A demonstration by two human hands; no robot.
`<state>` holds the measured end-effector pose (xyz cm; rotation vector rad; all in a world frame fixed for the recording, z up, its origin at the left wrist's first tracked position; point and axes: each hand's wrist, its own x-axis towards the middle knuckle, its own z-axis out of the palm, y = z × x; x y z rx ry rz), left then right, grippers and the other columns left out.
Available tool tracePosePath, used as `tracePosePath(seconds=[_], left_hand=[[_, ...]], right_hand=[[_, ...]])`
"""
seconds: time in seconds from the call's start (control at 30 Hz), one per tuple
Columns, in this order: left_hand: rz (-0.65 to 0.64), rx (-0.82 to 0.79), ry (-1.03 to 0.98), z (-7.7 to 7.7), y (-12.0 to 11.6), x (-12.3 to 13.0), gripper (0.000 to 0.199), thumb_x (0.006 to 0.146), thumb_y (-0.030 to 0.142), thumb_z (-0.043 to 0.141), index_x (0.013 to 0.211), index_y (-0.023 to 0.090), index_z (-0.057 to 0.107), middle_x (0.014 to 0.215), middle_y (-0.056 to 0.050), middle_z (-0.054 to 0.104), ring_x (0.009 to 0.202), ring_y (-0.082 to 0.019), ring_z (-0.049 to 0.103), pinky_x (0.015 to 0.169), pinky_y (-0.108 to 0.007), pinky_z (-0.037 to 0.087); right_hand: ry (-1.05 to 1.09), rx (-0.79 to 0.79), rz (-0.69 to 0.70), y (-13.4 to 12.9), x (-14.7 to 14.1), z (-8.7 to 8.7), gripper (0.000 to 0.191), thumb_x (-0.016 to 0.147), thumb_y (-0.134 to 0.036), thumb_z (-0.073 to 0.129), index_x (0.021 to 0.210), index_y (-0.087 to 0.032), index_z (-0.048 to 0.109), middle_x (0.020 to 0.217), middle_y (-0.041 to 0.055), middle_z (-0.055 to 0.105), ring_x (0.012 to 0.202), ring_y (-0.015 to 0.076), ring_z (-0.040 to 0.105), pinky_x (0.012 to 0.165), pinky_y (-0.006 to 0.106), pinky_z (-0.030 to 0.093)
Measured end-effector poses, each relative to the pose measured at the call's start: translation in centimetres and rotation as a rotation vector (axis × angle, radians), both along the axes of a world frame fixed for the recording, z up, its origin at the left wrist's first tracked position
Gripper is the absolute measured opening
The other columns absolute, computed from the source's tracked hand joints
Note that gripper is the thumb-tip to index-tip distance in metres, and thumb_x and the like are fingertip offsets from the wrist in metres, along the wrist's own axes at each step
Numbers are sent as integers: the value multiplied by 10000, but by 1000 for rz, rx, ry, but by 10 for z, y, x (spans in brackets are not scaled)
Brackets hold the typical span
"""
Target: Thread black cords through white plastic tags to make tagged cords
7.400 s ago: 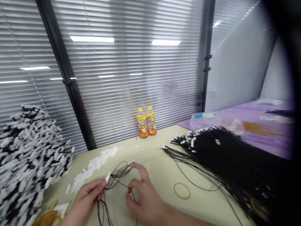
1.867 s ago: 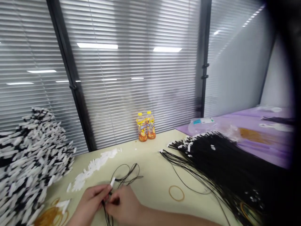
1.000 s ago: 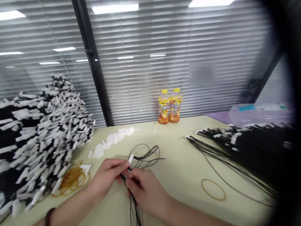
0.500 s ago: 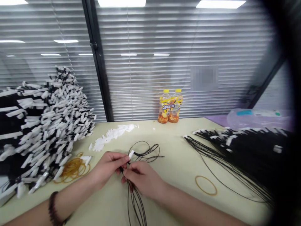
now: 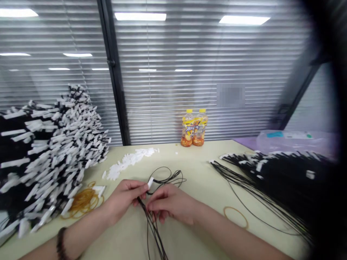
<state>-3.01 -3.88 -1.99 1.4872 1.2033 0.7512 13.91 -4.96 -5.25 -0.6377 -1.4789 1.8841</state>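
Note:
My left hand (image 5: 128,198) pinches a small white tag (image 5: 150,182) and the top of a bundle of thin black cables (image 5: 157,239). Those cables run down between my hands to the lower edge of the view. Just right of it, my right hand (image 5: 173,205) is closed, with thumb and forefinger together at the cables; how many strands it grips is hidden. Behind my hands, a loose loop of black cable (image 5: 171,177) lies on the table (image 5: 200,173).
White-tagged black cables (image 5: 65,144) heap high on the left, near yellow rubber bands (image 5: 84,200) and loose white tags (image 5: 130,159). One rubber band (image 5: 236,215) lies right. More black cables (image 5: 282,180) cover the right side. Two drink bottles (image 5: 192,130) stand by the blinds.
My right hand has shifted slightly right from my left, and its fingers have changed position on the cables. The view has tilted up a little.

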Motion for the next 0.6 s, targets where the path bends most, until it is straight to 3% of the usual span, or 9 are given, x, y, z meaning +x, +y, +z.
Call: tracePosePath(seconds=[0.23,0.33,0.47,0.6], left_hand=[[3,-15,16,-2,4,-2,260,694,367,592,744,114,621,631,-21,502,575,-77,394,474,-181,254],[25,-66,-24,-1,6,-4,251,683,354,608,773,121,627,652,-23,505,609,-84,415,484,-179,261],[50,-124,-77,0,7,-6,257,666,350,625,787,124,633,648,-20,511,620,-87,434,507,-180,289],[46,-136,-113,2,7,-5,270,654,364,631,763,118,635,650,-24,533,632,-97,459,567,-202,334]], right_hand=[[-26,17,-85,3,-2,-9,125,594,-131,602,717,-122,580,555,-11,513,445,55,447,387,144,323],[-38,-14,-29,3,3,-7,199,577,-134,635,767,-132,577,589,-22,497,456,37,410,395,136,303],[29,-71,93,2,14,6,233,588,-138,653,804,-131,564,633,-16,506,459,25,387,398,138,247],[52,-65,140,-6,24,33,131,682,-181,585,799,-129,559,600,-8,526,395,10,294,381,155,199]])
